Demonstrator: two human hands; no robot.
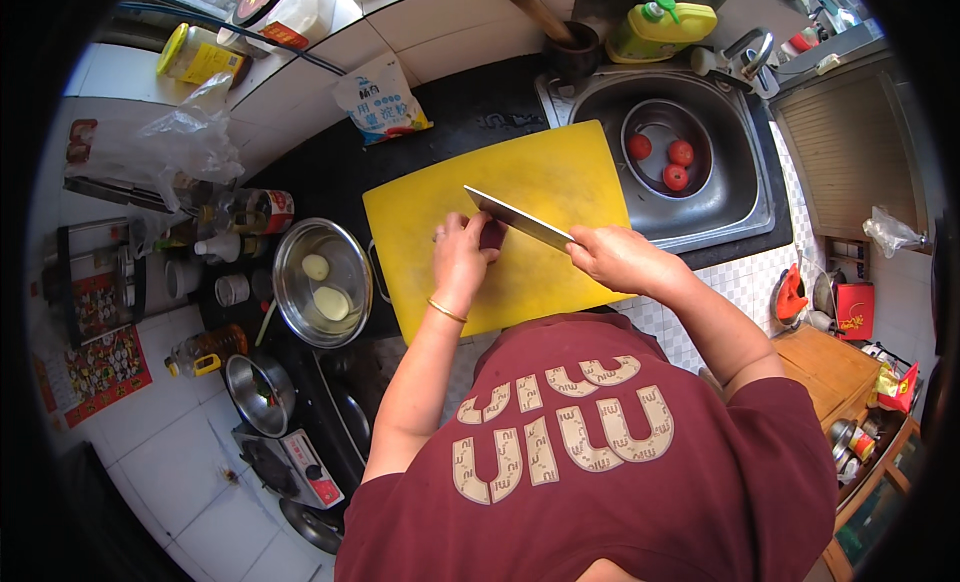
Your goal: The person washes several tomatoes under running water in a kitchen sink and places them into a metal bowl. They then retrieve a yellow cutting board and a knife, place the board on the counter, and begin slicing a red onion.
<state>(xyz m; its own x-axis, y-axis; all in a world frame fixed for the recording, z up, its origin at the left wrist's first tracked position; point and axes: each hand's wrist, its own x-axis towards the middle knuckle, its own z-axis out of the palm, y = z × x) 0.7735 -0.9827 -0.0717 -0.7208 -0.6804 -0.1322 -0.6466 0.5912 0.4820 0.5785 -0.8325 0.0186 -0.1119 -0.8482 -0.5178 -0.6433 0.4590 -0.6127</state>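
Observation:
On the yellow cutting board [555, 169], my left hand [459, 258] grips a dark reddish-purple piece of food [493, 235], mostly hidden by the fingers and the blade. Its exact kind is unclear. My right hand [619, 258] is closed around the handle of a broad kitchen knife [517, 219]. The blade points up and to the left, just beyond the purple piece; whether it touches cannot be made out. Left of the board stands a steel bowl [283, 312] with two pale, peeled potatoes [331, 303] in it.
At right, a sink [750, 207] holds a metal basin [634, 178] with three tomatoes [675, 177]. A mortar [571, 53] and yellow detergent jug [664, 30] stand behind. A printed bag [382, 100] leans on the wall. Bottles [247, 210] and a smaller bowl [259, 394] are left.

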